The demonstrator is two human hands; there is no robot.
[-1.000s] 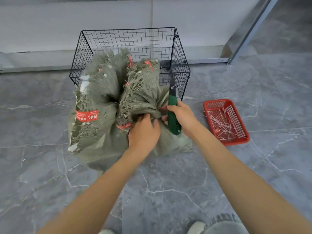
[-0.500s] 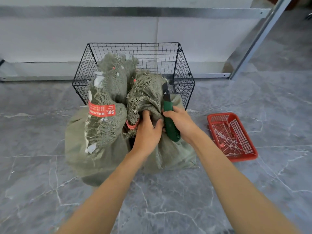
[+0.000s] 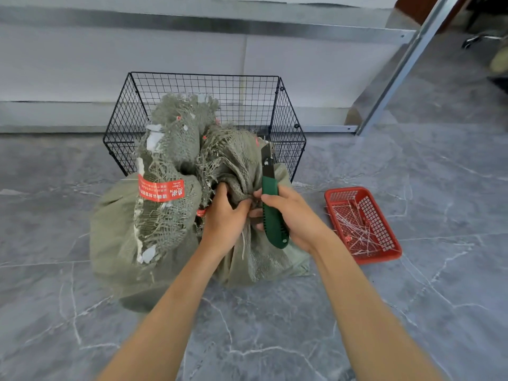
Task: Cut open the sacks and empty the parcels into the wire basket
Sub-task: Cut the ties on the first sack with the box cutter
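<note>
**Both hands at the sack neck, knife blade close to the basket wire**

Head view: I see two green woven sacks standing on the grey marbled floor [image 3: 275, 339], pressed side by side in front of the wire basket [image 3: 203, 86]. The left sack [image 3: 118, 243] carries a red label [image 3: 160, 191]. Its frayed top rises in front of the basket's near wall and hides that wall. The right sack [image 3: 255, 259] is bunched into a tight neck.

My left hand [image 3: 224, 218] is clenched round that neck, with the fingers buried in the weave. My right hand [image 3: 292, 215] is wrapped round the green handle of a knife [image 3: 270, 213], just beside the left hand. The blade points up and away from me. Its tip sits close to the basket's near right corner, and I cannot tell whether it touches the wire.

The parts of the basket I can see behind the sack tops hold nothing, and I cannot see any parcels. Its far wall stands just beside the pale wall panel [image 3: 165, 59].

To the right, apart from the sacks, a red tray [image 3: 384, 232] lies on the floor with cut cable ties [image 3: 357, 229] in it. There is a strip of bare floor between the tray and the right sack. A slanted metal post [image 3: 398, 70] closes off the far right. The floor in front of the sacks, under my forearms, is open.
</note>
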